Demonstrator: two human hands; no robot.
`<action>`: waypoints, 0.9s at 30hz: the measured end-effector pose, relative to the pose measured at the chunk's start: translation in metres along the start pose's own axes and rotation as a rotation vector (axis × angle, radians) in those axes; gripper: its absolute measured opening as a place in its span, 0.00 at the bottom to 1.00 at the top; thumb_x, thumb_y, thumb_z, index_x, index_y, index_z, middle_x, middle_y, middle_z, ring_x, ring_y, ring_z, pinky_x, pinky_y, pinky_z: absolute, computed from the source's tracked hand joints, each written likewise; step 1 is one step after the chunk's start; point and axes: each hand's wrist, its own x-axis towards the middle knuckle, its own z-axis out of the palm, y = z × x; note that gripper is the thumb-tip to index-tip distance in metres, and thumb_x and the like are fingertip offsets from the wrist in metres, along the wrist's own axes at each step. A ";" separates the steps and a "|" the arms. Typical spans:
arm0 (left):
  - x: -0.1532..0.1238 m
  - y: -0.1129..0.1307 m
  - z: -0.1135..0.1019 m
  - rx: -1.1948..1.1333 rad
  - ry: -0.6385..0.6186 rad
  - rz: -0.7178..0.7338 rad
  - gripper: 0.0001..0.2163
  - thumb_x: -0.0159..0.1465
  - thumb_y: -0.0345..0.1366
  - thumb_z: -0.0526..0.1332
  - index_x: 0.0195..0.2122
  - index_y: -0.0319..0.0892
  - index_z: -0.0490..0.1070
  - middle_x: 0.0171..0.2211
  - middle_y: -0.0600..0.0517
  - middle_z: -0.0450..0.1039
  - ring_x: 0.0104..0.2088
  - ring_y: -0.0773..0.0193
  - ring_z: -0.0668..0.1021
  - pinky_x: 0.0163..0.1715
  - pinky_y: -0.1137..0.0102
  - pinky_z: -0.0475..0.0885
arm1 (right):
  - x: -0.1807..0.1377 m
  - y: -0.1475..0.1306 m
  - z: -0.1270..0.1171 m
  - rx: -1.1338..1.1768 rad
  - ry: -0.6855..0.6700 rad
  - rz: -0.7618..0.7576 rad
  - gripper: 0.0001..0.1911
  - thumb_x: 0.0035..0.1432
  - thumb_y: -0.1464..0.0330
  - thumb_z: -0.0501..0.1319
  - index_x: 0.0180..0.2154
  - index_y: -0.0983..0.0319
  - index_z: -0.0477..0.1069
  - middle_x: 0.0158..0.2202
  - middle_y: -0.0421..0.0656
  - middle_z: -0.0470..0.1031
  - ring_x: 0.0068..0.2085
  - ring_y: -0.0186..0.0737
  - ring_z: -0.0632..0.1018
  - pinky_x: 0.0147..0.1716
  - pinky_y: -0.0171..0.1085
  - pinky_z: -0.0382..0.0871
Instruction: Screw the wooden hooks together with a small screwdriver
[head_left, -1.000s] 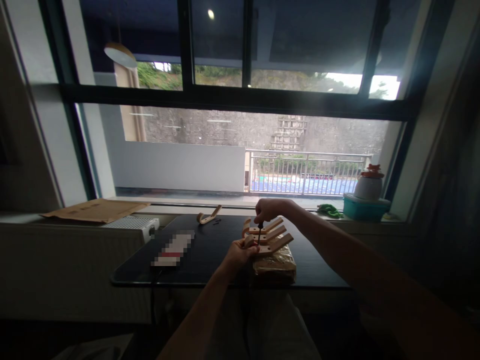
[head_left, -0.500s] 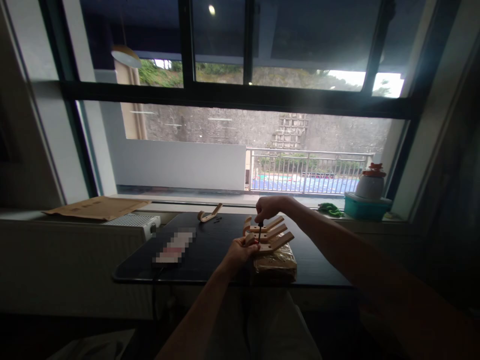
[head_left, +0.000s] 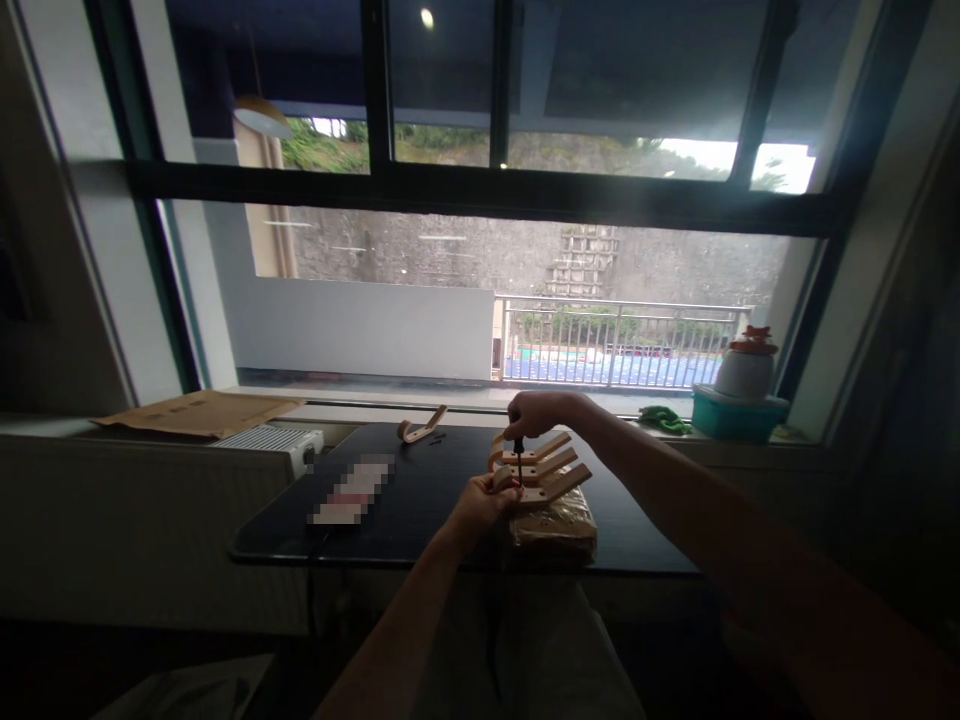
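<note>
hands meet low in the middle of the frame, over the far right part of a dark table (head_left: 420, 505). the right hand (head_left: 536, 413) is curled tight around the top of a small screwdriver (head_left: 517, 462), which stands nearly upright, handle up, with its dark shaft running straight down to its tip at the wood below. the left hand (head_left: 480, 502), just below and to the left, clasps the near left end of a wooden hook rack (head_left: 546, 472), fingers wrapped around it. the rack shows three pale wooden prongs stacked one above another, each with its long axis running from lower left to upper right, free ends pointing to the upper right of the frame. it sits on top of a clear-wrapped brownish package (head_left: 556, 532) at the table's near edge. further left on the table lies a pixelated patch (head_left: 352, 490), so no writing there can be read. toward the table's far edge a single loose wooden hook (head_left: 420, 427) lies with a few small dark screws (head_left: 437, 437) just beside it. left of the table is a white ribbed appliance (head_left: 270, 442), and on the sill behind it a flat brown cardboard sheet (head_left: 199, 412). at the right of the sill a teal box (head_left: 739, 415) carries a white jar with an orange top (head_left: 745, 368). no brand or label is legible anywhere.
</note>
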 end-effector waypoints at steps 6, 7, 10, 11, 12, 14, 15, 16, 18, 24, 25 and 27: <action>-0.005 0.003 -0.008 -0.025 -0.130 -0.030 0.15 0.39 0.33 0.73 0.29 0.36 0.76 0.28 0.49 0.78 0.32 0.59 0.78 0.38 0.66 0.71 | -0.004 0.005 0.000 0.010 0.023 0.006 0.17 0.60 0.58 0.57 0.38 0.66 0.70 0.31 0.41 0.73 0.29 0.33 0.74 0.30 0.36 0.70; -0.005 0.003 -0.008 -0.028 -0.147 -0.034 0.16 0.39 0.33 0.74 0.31 0.36 0.76 0.30 0.48 0.78 0.33 0.58 0.78 0.39 0.65 0.71 | -0.004 0.005 -0.003 0.010 0.002 -0.004 0.16 0.60 0.59 0.58 0.38 0.66 0.70 0.31 0.40 0.73 0.29 0.33 0.74 0.30 0.36 0.70; -0.007 0.003 -0.009 -0.031 -0.159 -0.034 0.17 0.40 0.34 0.73 0.33 0.36 0.76 0.31 0.47 0.78 0.35 0.57 0.78 0.41 0.65 0.70 | -0.003 0.005 -0.010 0.005 -0.059 -0.029 0.13 0.59 0.62 0.59 0.41 0.65 0.70 0.34 0.41 0.73 0.32 0.34 0.75 0.33 0.38 0.71; -0.007 0.003 -0.008 -0.029 -0.153 -0.035 0.17 0.41 0.34 0.73 0.32 0.37 0.76 0.31 0.48 0.78 0.35 0.57 0.78 0.41 0.65 0.70 | -0.003 0.005 -0.010 0.002 -0.075 -0.031 0.13 0.59 0.63 0.59 0.42 0.65 0.70 0.36 0.41 0.73 0.34 0.35 0.75 0.34 0.39 0.71; -0.007 0.003 -0.008 -0.025 -0.144 -0.037 0.16 0.41 0.33 0.73 0.31 0.37 0.75 0.31 0.49 0.78 0.35 0.58 0.78 0.42 0.65 0.70 | -0.002 0.006 -0.010 -0.002 -0.085 -0.027 0.13 0.60 0.63 0.58 0.43 0.65 0.69 0.38 0.42 0.73 0.36 0.36 0.75 0.36 0.40 0.71; -0.007 0.003 -0.008 -0.016 -0.126 -0.043 0.14 0.41 0.33 0.73 0.30 0.38 0.75 0.30 0.50 0.77 0.35 0.59 0.78 0.42 0.65 0.69 | 0.000 0.006 -0.007 -0.009 -0.085 -0.001 0.14 0.61 0.63 0.57 0.45 0.65 0.68 0.42 0.44 0.72 0.39 0.38 0.75 0.38 0.42 0.71; -0.007 0.003 -0.008 -0.012 -0.121 -0.046 0.14 0.41 0.32 0.73 0.30 0.38 0.75 0.30 0.50 0.77 0.35 0.59 0.78 0.42 0.65 0.69 | 0.001 0.006 -0.004 -0.013 -0.073 0.018 0.14 0.61 0.63 0.57 0.46 0.65 0.68 0.44 0.44 0.71 0.40 0.39 0.75 0.39 0.43 0.71; -0.006 0.003 -0.008 -0.008 -0.120 -0.049 0.14 0.41 0.32 0.73 0.30 0.38 0.75 0.30 0.50 0.77 0.35 0.58 0.78 0.42 0.64 0.69 | 0.000 0.007 -0.002 -0.019 -0.055 0.038 0.15 0.61 0.63 0.57 0.47 0.64 0.67 0.45 0.45 0.71 0.41 0.39 0.74 0.39 0.43 0.71; -0.005 0.003 -0.009 -0.005 -0.123 -0.050 0.14 0.41 0.32 0.73 0.30 0.38 0.75 0.30 0.49 0.77 0.35 0.57 0.78 0.43 0.64 0.69 | -0.001 0.007 0.002 -0.033 -0.019 0.072 0.16 0.62 0.62 0.56 0.48 0.64 0.67 0.46 0.45 0.70 0.42 0.41 0.74 0.41 0.44 0.70; -0.004 0.002 -0.009 0.001 -0.132 -0.046 0.15 0.40 0.33 0.73 0.30 0.38 0.75 0.30 0.50 0.77 0.36 0.57 0.78 0.43 0.63 0.70 | -0.006 0.009 -0.009 -0.028 -0.119 0.032 0.14 0.61 0.63 0.57 0.45 0.65 0.68 0.42 0.44 0.72 0.39 0.38 0.75 0.37 0.42 0.72; -0.004 0.003 -0.009 0.003 -0.128 -0.050 0.15 0.40 0.33 0.73 0.30 0.38 0.75 0.30 0.50 0.77 0.36 0.57 0.77 0.43 0.63 0.70 | -0.005 0.009 -0.011 -0.027 -0.134 0.021 0.13 0.61 0.64 0.58 0.44 0.65 0.68 0.41 0.44 0.72 0.38 0.37 0.75 0.37 0.41 0.72; -0.005 0.004 -0.008 0.008 -0.115 -0.058 0.15 0.40 0.33 0.73 0.29 0.38 0.75 0.30 0.50 0.76 0.36 0.57 0.77 0.45 0.62 0.69 | -0.003 0.008 -0.013 -0.028 -0.145 0.006 0.12 0.60 0.64 0.58 0.43 0.65 0.69 0.40 0.43 0.73 0.37 0.36 0.75 0.36 0.40 0.72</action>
